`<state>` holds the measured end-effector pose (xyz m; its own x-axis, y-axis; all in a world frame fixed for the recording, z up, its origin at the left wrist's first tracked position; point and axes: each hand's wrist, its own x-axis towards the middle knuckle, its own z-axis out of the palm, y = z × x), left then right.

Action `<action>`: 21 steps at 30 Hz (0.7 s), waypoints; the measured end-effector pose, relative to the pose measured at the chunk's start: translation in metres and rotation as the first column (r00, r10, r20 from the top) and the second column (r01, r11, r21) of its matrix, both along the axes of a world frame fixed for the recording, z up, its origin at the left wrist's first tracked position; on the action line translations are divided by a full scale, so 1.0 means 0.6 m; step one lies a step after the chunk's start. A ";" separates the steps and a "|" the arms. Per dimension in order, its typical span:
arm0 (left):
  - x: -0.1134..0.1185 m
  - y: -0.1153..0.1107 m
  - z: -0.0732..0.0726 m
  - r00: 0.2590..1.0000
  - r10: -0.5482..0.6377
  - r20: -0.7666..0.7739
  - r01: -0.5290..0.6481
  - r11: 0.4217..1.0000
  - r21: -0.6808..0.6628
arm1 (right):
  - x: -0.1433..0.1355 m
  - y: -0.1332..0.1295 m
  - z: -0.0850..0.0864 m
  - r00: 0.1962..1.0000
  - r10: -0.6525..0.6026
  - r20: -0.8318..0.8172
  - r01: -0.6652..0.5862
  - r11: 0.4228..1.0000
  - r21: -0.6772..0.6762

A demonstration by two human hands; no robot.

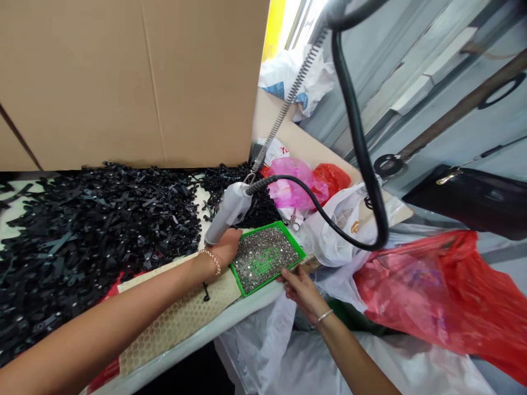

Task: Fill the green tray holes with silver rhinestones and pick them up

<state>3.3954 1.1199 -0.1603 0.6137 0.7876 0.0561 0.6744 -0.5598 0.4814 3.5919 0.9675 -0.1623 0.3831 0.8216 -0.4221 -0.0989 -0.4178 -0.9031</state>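
A shallow green tray [244, 291] of small shiny metal pieces, probably screws, sits at the table's front right, its green bottom showing through in the middle. My left hand [228, 248], a beaded bracelet on its wrist, is closed at the tray's upper left corner; its fingertips are partly hidden. At the near right rim, my right hand [302, 289] pinches the edge with the thumb on top. A grey electric screwdriver [231, 211] hangs from a coil spring, tilted, overlapping my left hand in view. One small black part [206, 292] lies left of the tray.
Large heaps of black parts [123, 219] cover the table's left and back. A cardboard wall [135, 82] rises behind. A thick black cable [356, 131] loops above the right side. Pink [288, 178] and red plastic bags [448, 296] lie to the right. A textured mat [173, 312] lines the front.
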 end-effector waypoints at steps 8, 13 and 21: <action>-0.103 -0.221 0.010 0.958 -0.282 0.041 0.246 0.891 0.381 | -0.028 -0.028 0.030 0.536 0.151 0.831 -0.522 0.832 0.186; -0.198 -0.279 -0.031 1.000 0.001 0.018 -0.012 0.785 0.620 | -0.077 0.057 0.040 -0.078 0.421 0.904 -0.876 0.403 -0.264; -0.213 -0.207 -0.059 0.990 0.067 -0.123 0.012 0.833 0.554 | -0.066 0.117 0.033 -0.324 0.494 0.807 -0.819 0.282 -0.501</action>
<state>3.2678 0.9959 -0.1959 0.6248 0.6663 0.4070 0.7283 -0.6853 0.0040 3.5521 1.0377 -0.1427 -0.5962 0.7679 -0.2342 0.8027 0.5763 -0.1534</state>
